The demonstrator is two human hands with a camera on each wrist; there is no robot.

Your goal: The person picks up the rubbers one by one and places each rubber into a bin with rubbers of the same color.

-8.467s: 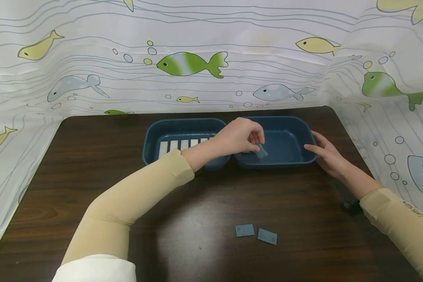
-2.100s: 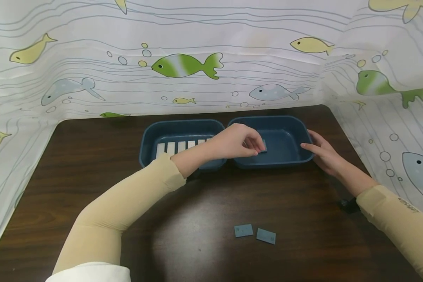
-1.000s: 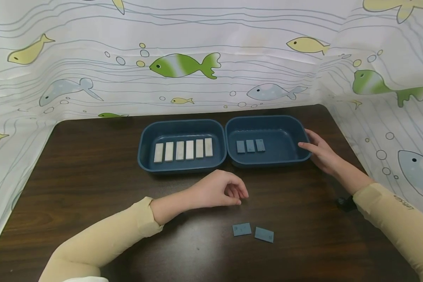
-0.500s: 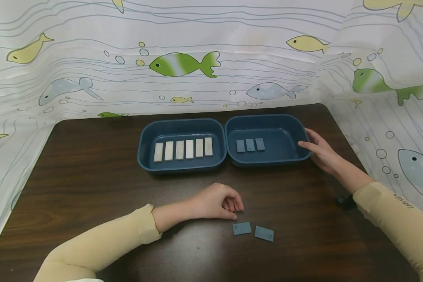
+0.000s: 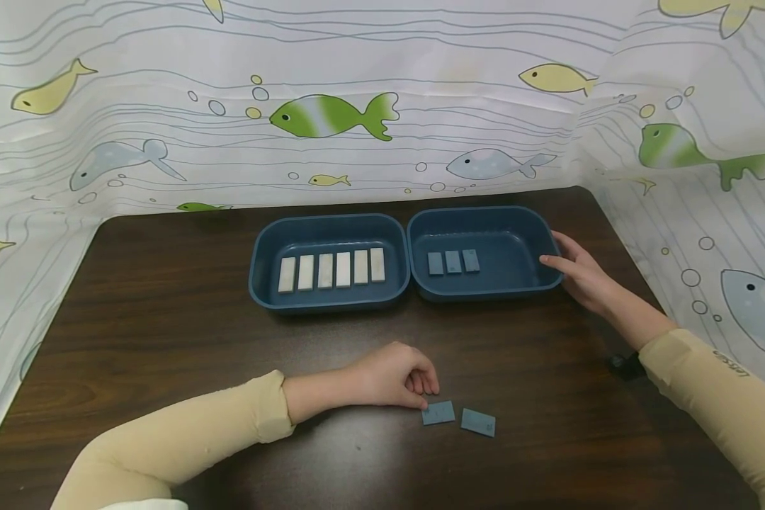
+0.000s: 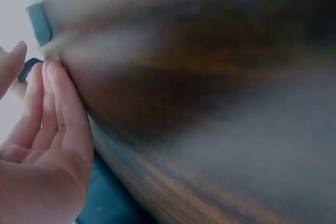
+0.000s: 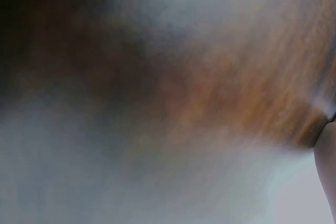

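Observation:
My left hand [image 5: 392, 375] is low over the table, its thumb tip at the left corner of a small blue-grey tile [image 5: 438, 413]. Its fingers arch above the tabletop and do not close on the tile. In the left wrist view a dark piece [image 6: 29, 70] shows between the thumb and fingers of the left hand [image 6: 50, 129]. A second blue-grey tile [image 5: 478, 422] lies just to the right. My right hand [image 5: 583, 276] holds the right end of a blue tray [image 5: 484, 292], thumb over the rim. Three blue-grey tiles [image 5: 453, 262] stand in a row inside it.
A second blue tray [image 5: 331, 307] adjoins on the left, with several white tiles [image 5: 343, 270] in a row. A dark object [image 5: 625, 365] sits by the right forearm. Fish-printed white sheeting [image 5: 357, 156] encloses the back and sides of the dark wooden table [image 5: 166, 319].
A third blue-grey tile now stands in the right tray. My left hand has left that tray and come down to the loose tiles. The right hand stays on the tray's end.

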